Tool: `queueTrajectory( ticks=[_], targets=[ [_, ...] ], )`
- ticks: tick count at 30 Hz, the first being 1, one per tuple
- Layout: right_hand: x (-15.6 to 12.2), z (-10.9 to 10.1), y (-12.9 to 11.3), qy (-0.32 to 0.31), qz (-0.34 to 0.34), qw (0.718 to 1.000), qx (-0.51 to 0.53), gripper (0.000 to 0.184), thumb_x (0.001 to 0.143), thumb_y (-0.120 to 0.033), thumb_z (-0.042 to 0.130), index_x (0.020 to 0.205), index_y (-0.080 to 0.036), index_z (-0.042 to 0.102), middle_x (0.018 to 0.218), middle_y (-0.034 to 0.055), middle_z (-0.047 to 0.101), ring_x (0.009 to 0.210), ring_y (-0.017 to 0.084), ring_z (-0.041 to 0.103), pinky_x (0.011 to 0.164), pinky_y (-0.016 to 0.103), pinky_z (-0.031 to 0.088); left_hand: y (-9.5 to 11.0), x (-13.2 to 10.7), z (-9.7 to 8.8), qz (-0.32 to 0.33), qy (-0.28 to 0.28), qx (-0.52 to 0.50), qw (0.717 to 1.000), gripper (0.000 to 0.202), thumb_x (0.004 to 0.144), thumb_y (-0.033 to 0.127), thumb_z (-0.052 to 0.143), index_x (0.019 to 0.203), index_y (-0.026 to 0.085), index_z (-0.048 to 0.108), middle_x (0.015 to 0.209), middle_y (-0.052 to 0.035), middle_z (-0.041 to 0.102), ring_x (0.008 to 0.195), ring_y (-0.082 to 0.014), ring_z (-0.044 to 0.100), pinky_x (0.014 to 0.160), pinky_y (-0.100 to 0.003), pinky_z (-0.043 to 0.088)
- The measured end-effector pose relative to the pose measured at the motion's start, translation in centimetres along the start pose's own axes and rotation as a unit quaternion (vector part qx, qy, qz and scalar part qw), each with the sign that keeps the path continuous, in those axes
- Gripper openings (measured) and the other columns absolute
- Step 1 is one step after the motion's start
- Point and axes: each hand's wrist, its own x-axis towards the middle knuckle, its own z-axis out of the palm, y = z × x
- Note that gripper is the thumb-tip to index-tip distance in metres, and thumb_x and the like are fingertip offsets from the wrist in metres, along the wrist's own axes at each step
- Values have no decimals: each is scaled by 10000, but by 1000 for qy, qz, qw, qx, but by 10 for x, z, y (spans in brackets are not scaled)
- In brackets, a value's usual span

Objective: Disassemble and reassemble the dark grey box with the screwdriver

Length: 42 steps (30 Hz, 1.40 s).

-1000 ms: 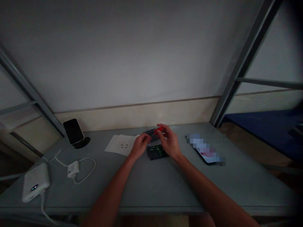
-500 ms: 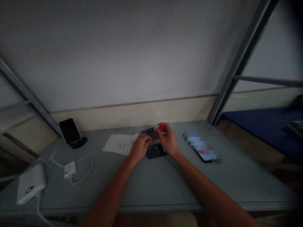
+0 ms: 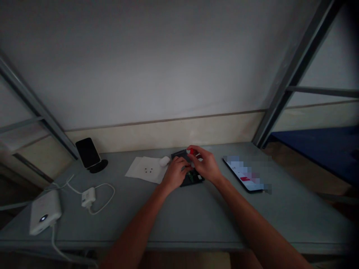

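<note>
My right hand [image 3: 206,164] is closed around a small screwdriver with a red handle [image 3: 192,151], held over a dark, flat device [image 3: 193,181]. A green circuit board [image 3: 192,175] shows in the device's open casing. My left hand [image 3: 176,172] lies at the device's left side, its bent fingertips close together by the screwdriver's lower end. Whatever those fingertips pinch is hidden. Behind both hands lies a dark flat panel [image 3: 179,153], partly covered by them.
Left of my hands, white paper [image 3: 137,169] carries several tiny dark screws [image 3: 148,170] and a rounded white object [image 3: 164,161]. A lit phone [image 3: 241,175] lies right. Farther left are a phone on a stand [image 3: 88,153], a white adapter [image 3: 88,197] and a white power bank [image 3: 45,213].
The screwdriver now stands more upright over the board. My left fingers have shifted in over the device, and more of the rounded white object shows. The whole view has shifted slightly.
</note>
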Motion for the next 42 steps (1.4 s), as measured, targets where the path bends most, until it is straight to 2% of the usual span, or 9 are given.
queueTrajectory(
  ticks=[3, 9, 20, 29, 37, 42],
  targets=[
    [0, -2, 5, -11, 7, 1000, -11, 267, 895, -332, 575, 1116, -225, 680, 924, 49, 717, 733, 184, 656, 708, 329, 562, -1, -1, 1, 17, -26, 2, 1000, 167, 949, 192, 552, 919, 186, 716, 1010, -82, 677, 1011, -239, 535, 918, -367, 424],
    [2, -9, 13, -71, 10, 997, -30, 221, 865, -299, 585, 1037, -220, 698, 788, 19, 692, 672, 172, 638, 650, 305, 543, 0, -5, 5, 12, -62, 34, 997, 275, 880, 41, 507, 911, 202, 728, 983, -73, 665, 1022, -250, 494, 935, -392, 414],
    [3, -21, 7, -154, 36, 986, -45, 175, 822, -228, 606, 960, -193, 708, 792, 18, 714, 699, 153, 649, 640, 247, 503, 11, -13, 5, -5, -74, 84, 994, 284, 915, 112, 522, 980, 275, 745, 1166, -14, 662, 1152, -255, 471, 1028, -433, 395],
    [3, -31, -3, -198, 24, 979, -51, 99, 845, -213, 607, 857, -200, 704, 784, 4, 720, 702, 146, 647, 637, 226, 481, 9, -14, 6, -12, -87, 48, 995, 282, 916, 88, 506, 1019, 244, 718, 1284, -25, 663, 1257, -219, 539, 1096, -444, 367],
    [3, -38, -8, -226, -14, 967, -113, 170, 847, -139, 553, 826, -201, 710, 765, -8, 723, 676, 132, 629, 647, 221, 444, 8, -14, 7, -8, -85, 25, 996, 264, 906, 89, 516, 1037, 227, 699, 1249, -53, 683, 1228, -217, 580, 1086, -427, 403],
    [2, -43, -14, -232, -11, 964, -131, 211, 846, -102, 532, 841, -213, 712, 774, -9, 734, 705, 139, 652, 697, 232, 448, 8, -15, 5, 7, -83, 29, 996, 310, 880, 44, 498, 1046, 228, 685, 1236, -37, 678, 1206, -207, 582, 1090, -420, 405]
  ],
)
